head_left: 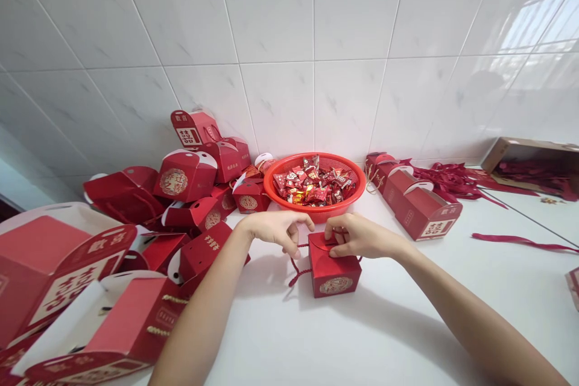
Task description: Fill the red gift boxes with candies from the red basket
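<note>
A small red gift box (335,272) with a gold round emblem on its front stands upright on the white table. My right hand (357,235) grips its top, thumb on the folded flap and fingers curled behind it. Just left of the box, my left hand (281,230) has its index finger stretched toward the lid and its thumb lowered beside the cord. A dark red twisted cord (299,274) loops out from the box's left side below that thumb. Whether the left fingertips touch the cord, I cannot tell.
Behind the box, a red plastic basket (268,184) holds wrapped candies (314,184). Several red boxes (185,175) are piled at left. More boxes (418,208) line up at right, near red ribbons (446,181) and a cardboard box (506,151). A tiled wall (275,12) rises behind.
</note>
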A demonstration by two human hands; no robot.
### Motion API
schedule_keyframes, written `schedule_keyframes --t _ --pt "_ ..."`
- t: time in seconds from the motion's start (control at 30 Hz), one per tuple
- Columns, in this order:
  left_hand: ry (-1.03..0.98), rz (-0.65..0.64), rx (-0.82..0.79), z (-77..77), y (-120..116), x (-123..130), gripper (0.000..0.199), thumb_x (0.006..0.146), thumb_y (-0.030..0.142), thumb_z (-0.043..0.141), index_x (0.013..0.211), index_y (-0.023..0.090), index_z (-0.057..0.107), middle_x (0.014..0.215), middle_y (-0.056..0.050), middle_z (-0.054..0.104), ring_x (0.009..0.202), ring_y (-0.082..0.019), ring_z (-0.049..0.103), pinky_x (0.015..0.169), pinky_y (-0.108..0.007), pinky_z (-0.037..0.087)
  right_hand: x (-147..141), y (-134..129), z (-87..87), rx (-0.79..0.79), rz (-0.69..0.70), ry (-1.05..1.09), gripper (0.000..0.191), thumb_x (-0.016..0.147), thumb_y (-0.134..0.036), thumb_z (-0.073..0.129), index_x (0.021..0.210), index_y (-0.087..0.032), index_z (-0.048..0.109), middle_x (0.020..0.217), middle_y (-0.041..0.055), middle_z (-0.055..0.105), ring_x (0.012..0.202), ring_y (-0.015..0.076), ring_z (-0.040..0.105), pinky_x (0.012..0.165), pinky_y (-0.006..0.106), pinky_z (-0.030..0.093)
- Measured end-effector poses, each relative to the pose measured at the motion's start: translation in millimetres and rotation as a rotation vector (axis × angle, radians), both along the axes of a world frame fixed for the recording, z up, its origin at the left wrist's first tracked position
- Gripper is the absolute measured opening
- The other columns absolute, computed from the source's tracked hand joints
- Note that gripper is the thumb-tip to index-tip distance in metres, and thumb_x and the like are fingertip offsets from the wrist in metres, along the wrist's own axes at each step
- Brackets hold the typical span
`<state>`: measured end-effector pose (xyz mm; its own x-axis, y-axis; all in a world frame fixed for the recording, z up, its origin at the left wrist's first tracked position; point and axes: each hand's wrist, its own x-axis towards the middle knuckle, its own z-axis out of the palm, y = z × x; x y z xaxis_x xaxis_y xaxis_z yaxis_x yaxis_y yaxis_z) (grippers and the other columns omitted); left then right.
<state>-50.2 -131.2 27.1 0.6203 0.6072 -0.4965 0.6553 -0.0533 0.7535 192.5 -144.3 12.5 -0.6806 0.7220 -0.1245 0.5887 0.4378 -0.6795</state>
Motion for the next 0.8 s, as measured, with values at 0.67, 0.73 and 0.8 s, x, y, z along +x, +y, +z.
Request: schedule_keyframes --t 0.67,0.73,0.8 --pt "0.281 0.008 0.206 -8.6 -2 18 0.066 0.058 0.023 0.076 0.121 0.018 0.059 0.095 -0.004 0.073 0.091 -0.025 0.067 0.074 -0.028 0.049 -2 -9 5.5 0.146 -0.025 -0.116 0.014 0.078 -0.019 0.072 0.09 -0.019 0.063 0.079 -0.0001 0.064 0.068 0.013 0.054 0.057 0.024 0.032" --pt "0.282 0.028 0.264 -14.9 0 25 0.051 0.061 0.017 0.068 0.112 0.018 0.062 0.088 -0.003 0.073 0.086 -0.023 0.067 0.068 -0.027 0.047 -1 -10 6.4 0.17 -0.064 -0.152 0.015 0.079 -0.019 0.071 0.092 -0.019 0.064 0.081 0.0012 0.066 0.069 0.0138 0.055 0.057 0.024 0.032" --pt "0.246 0.075 0.319 -19.7 2 26 0.04 0.065 0.015 0.061 0.106 0.017 0.064 0.082 -0.003 0.073 0.082 -0.022 0.067 0.064 -0.026 0.046 1 -9 7.0 0.193 -0.099 -0.176 0.015 0.08 -0.019 0.07 0.093 -0.019 0.064 0.081 0.0018 0.066 0.067 0.0138 0.055 0.057 0.024 0.031"
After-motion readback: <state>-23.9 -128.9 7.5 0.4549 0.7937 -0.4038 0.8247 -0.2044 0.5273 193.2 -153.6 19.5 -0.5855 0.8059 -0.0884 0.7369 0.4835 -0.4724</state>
